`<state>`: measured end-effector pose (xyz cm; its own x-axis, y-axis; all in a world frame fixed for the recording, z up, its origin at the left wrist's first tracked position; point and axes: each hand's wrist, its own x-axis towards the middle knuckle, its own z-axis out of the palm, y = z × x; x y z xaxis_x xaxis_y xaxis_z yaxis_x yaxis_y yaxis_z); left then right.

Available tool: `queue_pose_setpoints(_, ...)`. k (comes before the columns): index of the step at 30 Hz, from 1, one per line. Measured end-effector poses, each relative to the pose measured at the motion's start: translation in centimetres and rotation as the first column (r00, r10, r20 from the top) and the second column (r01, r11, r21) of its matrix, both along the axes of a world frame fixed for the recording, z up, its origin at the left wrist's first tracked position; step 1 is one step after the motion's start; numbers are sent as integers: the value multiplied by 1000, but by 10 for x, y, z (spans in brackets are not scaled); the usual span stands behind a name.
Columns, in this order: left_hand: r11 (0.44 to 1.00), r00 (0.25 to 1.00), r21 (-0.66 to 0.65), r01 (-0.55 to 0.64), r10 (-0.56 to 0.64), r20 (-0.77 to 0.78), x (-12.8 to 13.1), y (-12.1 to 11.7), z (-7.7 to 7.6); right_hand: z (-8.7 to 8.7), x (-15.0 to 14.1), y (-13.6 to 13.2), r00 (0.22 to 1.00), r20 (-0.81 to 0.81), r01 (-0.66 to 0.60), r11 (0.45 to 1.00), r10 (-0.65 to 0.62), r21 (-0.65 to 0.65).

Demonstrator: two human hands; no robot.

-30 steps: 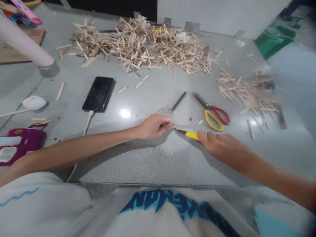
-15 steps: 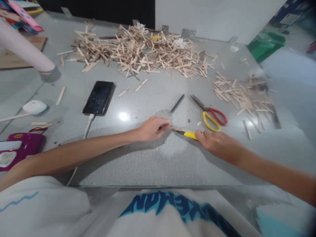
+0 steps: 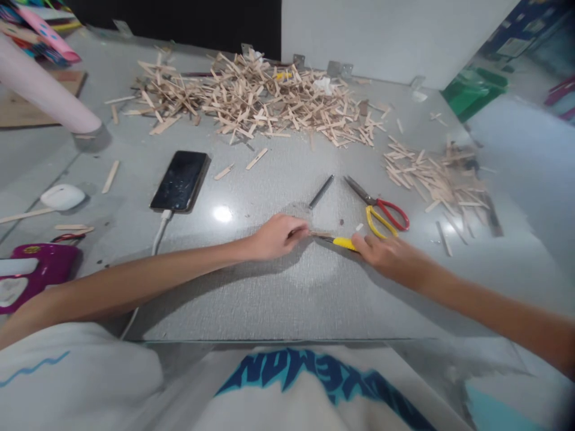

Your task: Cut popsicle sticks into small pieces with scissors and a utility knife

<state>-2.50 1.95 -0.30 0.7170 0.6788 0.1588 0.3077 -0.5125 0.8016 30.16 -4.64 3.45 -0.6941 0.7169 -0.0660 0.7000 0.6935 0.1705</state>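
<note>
Near the middle of the grey table, my left hand (image 3: 282, 234) pinches a small wooden stick (image 3: 320, 233) by one end. My right hand (image 3: 381, 254) is wrapped round the yellow handle of a utility knife (image 3: 344, 242). The knife's dark front end lies against the stick, close to my left fingertips. Just beyond my right hand rest scissors (image 3: 369, 200) with one red and one yellow handle. A dark grey pen-like rod (image 3: 321, 191) lies to their left.
A large heap of wooden sticks (image 3: 260, 99) spreads along the back, with a smaller pile (image 3: 433, 170) at right. A phone (image 3: 180, 179) on a white cable (image 3: 159, 233) lies at left, beside a white mouse-shaped object (image 3: 63, 196) and a purple device (image 3: 45, 272). A green bin (image 3: 476, 93) stands beyond.
The view has shifted slightly. Both hands stay at nearly the same spot with the stick and knife still held; the knife has moved very little against the stick.
</note>
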Motion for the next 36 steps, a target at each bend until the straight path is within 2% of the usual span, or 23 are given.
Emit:
queue_pose_setpoints(2,999,1000,-29,-21,22,10,0,0,2,1,1,1,998,-42,51,998,-52,-37)
queue_pose_setpoints(4,989,996,-130,-64,72,60,0,-2,4,6,-2,-1,981,-142,111,985,-130,-134)
queue_pose_setpoints(7,954,975,-284,-100,150,162,0,-8,5,15,-12,-4,876,-357,218,926,-324,-307)
queue_pose_setpoints(9,959,969,-268,-92,148,197,1,-12,4,17,-21,-9,770,-460,226,863,-442,-451)
queue_pose_setpoints(12,979,967,-195,-63,108,231,6,-18,-2,14,-36,-18,628,-492,120,700,-602,-704)
queue_pose_setpoints(14,983,963,-184,-21,70,260,10,-20,-5,12,-45,-24,565,-475,48,602,-674,-797)
queue_pose_setpoints(16,979,958,-204,19,41,283,12,-22,-7,13,-51,-28,536,-464,16,558,-705,-830)
queue_pose_setpoints(18,971,953,-237,32,41,300,14,-25,-8,15,-57,-29,532,-451,18,542,-717,-840)
queue_pose_setpoints(21,967,948,-256,11,72,311,13,-27,-8,17,-62,-29,541,-443,40,548,-715,-835)
queue_pose_setpoints(24,973,963,-230,-7,68,261,11,-28,-8,21,-63,-26,576,-447,43,571,-685,-820)
queue_pose_setpoints(27,982,980,-191,-10,48,194,10,-29,-8,34,-59,-19,618,-430,50,578,-658,-814)
queue_pose_setpoints(30,991,991,-125,-49,64,116,10,-31,-12,53,-53,-11,657,-375,51,535,-654,-844)
queue_pose_setpoints(32,995,994,-56,-88,92,67,10,-32,-14,59,-53,-11,677,-344,59,513,-651,-856)
queue_pose_setpoints(34,994,992,1,-109,108,60,10,-32,-17,55,-58,-18,673,-357,85,547,-648,-833)
queue_pose_setpoints(36,993,991,38,-108,105,78,10,-32,-20,44,-66,-28,647,-387,136,599,-657,-789)
